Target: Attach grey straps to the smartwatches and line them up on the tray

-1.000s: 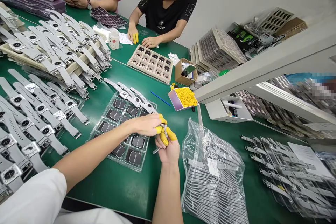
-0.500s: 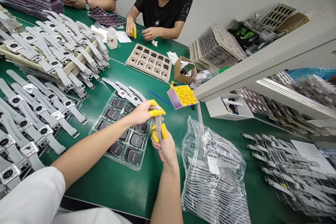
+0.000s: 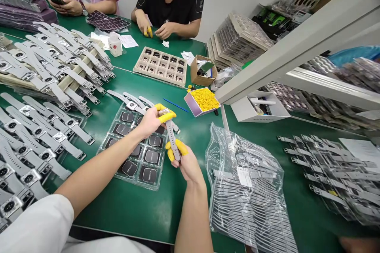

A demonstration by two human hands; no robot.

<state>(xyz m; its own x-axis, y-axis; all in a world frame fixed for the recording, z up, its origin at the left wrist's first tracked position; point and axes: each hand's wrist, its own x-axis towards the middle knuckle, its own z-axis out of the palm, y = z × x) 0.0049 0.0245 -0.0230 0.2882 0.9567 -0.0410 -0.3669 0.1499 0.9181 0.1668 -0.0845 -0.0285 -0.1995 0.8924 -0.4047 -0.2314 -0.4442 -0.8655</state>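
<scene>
Yellow finger cots cover some fingertips on both my hands. My left hand (image 3: 152, 120) pinches the case end of a grey-strapped smartwatch (image 3: 171, 134), hiding most of the case. Lower down, my right hand (image 3: 184, 162) grips the free end of that strap, which slopes between the two hands. Beneath them, a clear plastic tray (image 3: 160, 180) holds several dark square pieces with rounded corners. Just beyond my left hand, a few grey-strapped watches (image 3: 132, 105) rest across the tray's far edge.
Watches with grey straps (image 3: 35, 130) crowd the left side. A clear bag of straps (image 3: 246, 205) lies at right. Beyond are a box of yellow finger cots (image 3: 204, 101), a blue stick (image 3: 175, 104) and a beige tray (image 3: 160, 80). A co-worker in black (image 3: 172, 8) sits opposite.
The view has shifted slightly. My hands are a little further apart, and more of the strap shows, stretched straighter between them. The co-worker's hands have moved slightly.
</scene>
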